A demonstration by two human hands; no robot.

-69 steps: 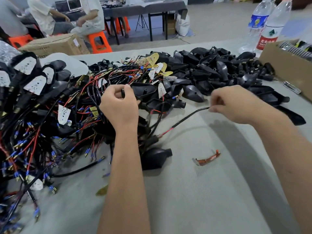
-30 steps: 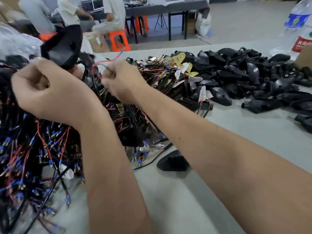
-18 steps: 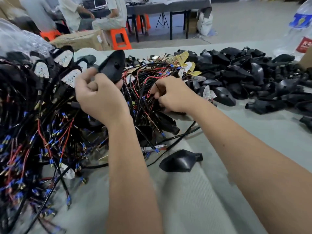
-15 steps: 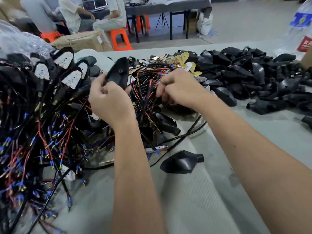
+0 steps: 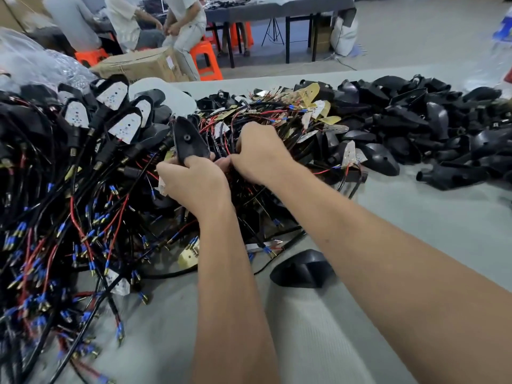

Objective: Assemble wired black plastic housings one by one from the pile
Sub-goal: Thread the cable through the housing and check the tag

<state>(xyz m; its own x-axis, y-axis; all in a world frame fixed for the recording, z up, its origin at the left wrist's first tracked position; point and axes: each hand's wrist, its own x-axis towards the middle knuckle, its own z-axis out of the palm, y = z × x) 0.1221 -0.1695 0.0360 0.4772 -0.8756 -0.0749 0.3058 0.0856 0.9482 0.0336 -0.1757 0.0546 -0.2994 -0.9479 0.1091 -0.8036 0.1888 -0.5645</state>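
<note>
Nearest the camera, two bare forearms reached forward over the pale grey cloth-covered desk point(image 5: 388, 245). Between them, a lone black teardrop-shaped plastic housing point(image 5: 302, 270) lay on the cloth, apart from the piles. Just beyond it sprawled the tangled heap of black and red wires with blue-sleeved terminals point(image 5: 69, 217), filling the left side of the desk.

Over that heap, the left hand point(image 5: 194, 184) had its grip clenched around the lower end of a black wedge-shaped plastic housing with a round hole point(image 5: 189, 142), held upright with its narrow end up. The right hand point(image 5: 257, 153) sat just beside it, fingers curled down into the wires; its grip seemed to pinch a strand, though exactly what it held could not be told.

Farther left, finished black housings with white perforated boards point(image 5: 119, 117) lay stacked on the heap. To the right stretched a long pile of empty black plastic shells point(image 5: 415, 128).

Beyond the desk's far edge stood a brown cardboard box point(image 5: 141, 66), orange plastic stools point(image 5: 206, 60), seated people, and a dark table point(image 5: 277, 9).
</note>
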